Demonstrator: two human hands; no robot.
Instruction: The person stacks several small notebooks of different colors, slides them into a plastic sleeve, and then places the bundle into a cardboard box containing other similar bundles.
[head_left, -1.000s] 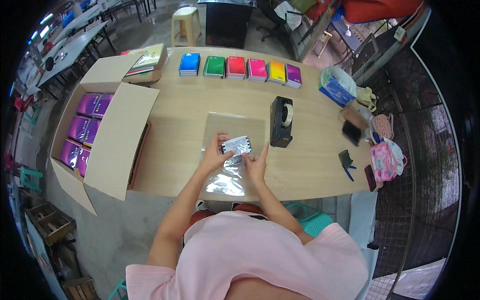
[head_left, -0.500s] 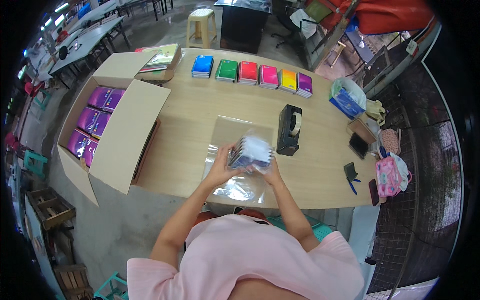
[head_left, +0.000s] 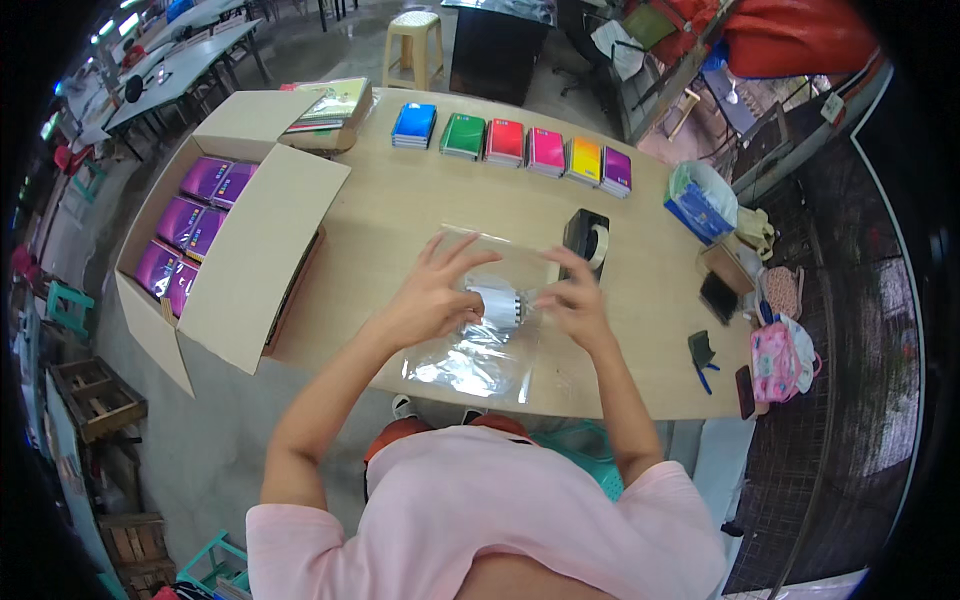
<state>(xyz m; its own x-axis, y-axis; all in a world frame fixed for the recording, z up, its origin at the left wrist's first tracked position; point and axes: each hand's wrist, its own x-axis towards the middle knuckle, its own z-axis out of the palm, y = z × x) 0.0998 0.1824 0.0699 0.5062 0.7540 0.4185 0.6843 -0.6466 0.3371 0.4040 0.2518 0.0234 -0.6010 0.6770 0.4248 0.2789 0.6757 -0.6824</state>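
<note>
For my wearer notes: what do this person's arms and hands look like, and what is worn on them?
Both forearms are bare, coming out of short pink sleeves. The left hand and right hand are bare too: no gloves, and no watch or rings that I can make out.

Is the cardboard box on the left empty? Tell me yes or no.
No: the open cardboard box at the table's left end holds rows of purple packs.

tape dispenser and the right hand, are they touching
Cannot tell. In the head view the right hand overlaps the lower edge of the black tape dispenser, its fingers raised in front of it, so no plain contact or gap shows.
</note>
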